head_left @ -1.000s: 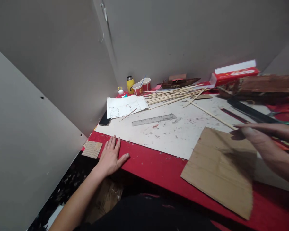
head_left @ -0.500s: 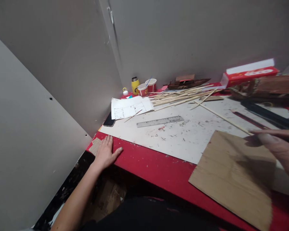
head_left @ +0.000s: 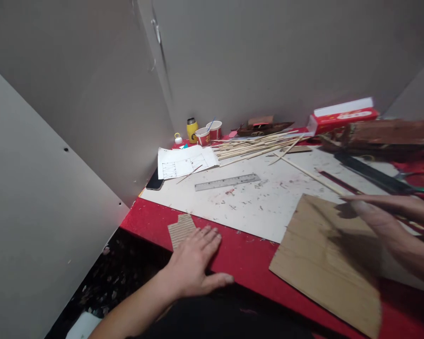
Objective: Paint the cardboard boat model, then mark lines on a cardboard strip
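Observation:
My left hand (head_left: 196, 261) lies flat with its fingers stretched on the red table edge (head_left: 247, 261). Under and beside its fingers is a small piece of corrugated cardboard (head_left: 181, 229), partly covered by the hand. At the right, my right hand (head_left: 388, 223) pinches the near end of a thin wooden stick (head_left: 313, 175) between thumb and finger. The stick slants away over the white board (head_left: 247, 212). Below this hand a larger brown cardboard sheet (head_left: 314, 263) overhangs the table's front edge, with the hand's shadow on it.
A clear ruler (head_left: 228, 182), a drawing on paper (head_left: 189, 161) and a phone (head_left: 154, 181) lie on the left. Behind are a bundle of sticks (head_left: 254, 146), paper cups (head_left: 202, 136), a yellow bottle (head_left: 191, 131), a model boat (head_left: 263, 126) and a red box (head_left: 342, 121). Grey walls enclose the table.
My left hand has slid right along the red edge, and the small corrugated cardboard piece has moved right with it. My right hand still pinches the stick. The view has shifted slightly.

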Available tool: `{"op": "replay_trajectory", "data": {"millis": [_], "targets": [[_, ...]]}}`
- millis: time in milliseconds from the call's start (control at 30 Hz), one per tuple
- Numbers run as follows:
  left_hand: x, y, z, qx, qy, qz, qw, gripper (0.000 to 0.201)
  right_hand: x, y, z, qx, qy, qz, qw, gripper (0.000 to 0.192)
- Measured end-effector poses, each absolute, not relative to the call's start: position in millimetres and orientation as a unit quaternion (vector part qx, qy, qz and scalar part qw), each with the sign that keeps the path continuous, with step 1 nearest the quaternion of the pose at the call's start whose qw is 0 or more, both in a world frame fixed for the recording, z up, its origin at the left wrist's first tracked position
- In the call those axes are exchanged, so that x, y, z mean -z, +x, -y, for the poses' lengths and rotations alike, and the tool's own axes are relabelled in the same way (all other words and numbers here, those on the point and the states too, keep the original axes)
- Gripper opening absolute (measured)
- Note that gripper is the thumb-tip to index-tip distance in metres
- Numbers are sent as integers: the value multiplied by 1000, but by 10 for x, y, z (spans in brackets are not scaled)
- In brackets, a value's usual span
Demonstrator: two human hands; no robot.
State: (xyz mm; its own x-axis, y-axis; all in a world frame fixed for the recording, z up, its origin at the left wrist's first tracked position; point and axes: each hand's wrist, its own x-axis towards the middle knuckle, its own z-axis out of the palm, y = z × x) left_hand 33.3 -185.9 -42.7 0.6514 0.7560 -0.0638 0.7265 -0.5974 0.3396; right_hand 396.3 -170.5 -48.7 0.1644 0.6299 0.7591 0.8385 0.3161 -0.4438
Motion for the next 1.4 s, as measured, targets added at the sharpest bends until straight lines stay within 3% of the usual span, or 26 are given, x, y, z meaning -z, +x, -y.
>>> {"op": "replay_trajectory", "data": {"millis": [200,267,400,600,833,1067,1167,1400], "targets": [[509,429,1853,-97,918,-353,154,69,386,3940,1763,131,-524,680,496,39],[531,333,1882,-111,914,-377,98,69,322,3908,1807,133,-521,688,488,37],[599,38,1952,-122,851,-510,30,90,207,3838,1865,114,-526,695,478,26],[783,-217,2029,-196,834,-515,38,69,208,3837,1809,162,-452,727,491,15],[588,-449,1572,-319,785,-530,28,64,198,3840,1798,160,-464,722,487,18],[466,-664,662,-209,738,-641,20,65,183,3863,1793,169,-470,715,489,15],[567,-568,909,-141,723,-676,-17,82,199,3875,1789,157,-481,708,493,13],[664,109,1638,-51,774,-629,57,98,222,3784,1934,91,-536,674,501,15]]}}
